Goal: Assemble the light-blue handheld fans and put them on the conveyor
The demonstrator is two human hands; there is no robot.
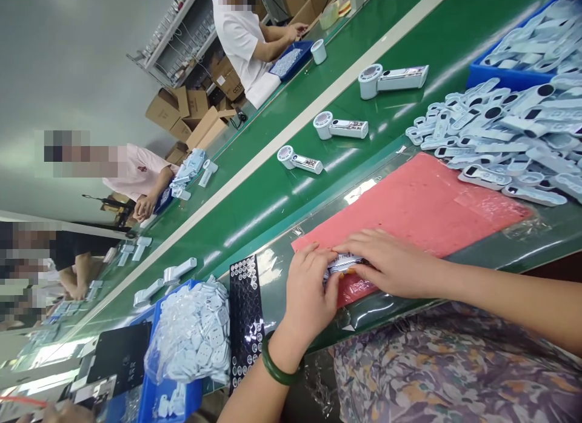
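Piece under handling, small, pale and shiny with dark printed lettering (344, 263), is held at the near left corner of the flat salmon-red rectangular mat (422, 202). One end is pinched by the curled fingers and thumb of the left hand (311, 289); the other end is gripped from above by the bent fingers and thumb of the right hand (386, 262). The lettering is partly covered and cannot be read in full. A dark green ring bracelet (271, 368) is worn on the left wrist.

Light-blue elongated plastic parts (513, 129) are heaped at the mat's right end; a blue plastic bin (504, 77) filled with similar parts is placed behind them. Beyond the mat's far edge, three light-blue round-headed handheld fans (349, 129) are spaced along a glossy green belt (395, 123). Left of the mat, a black sheet bearing clear round discs (245, 314) is laid flat, and small light-blue squarish parts (207, 338) are piled just beside it.
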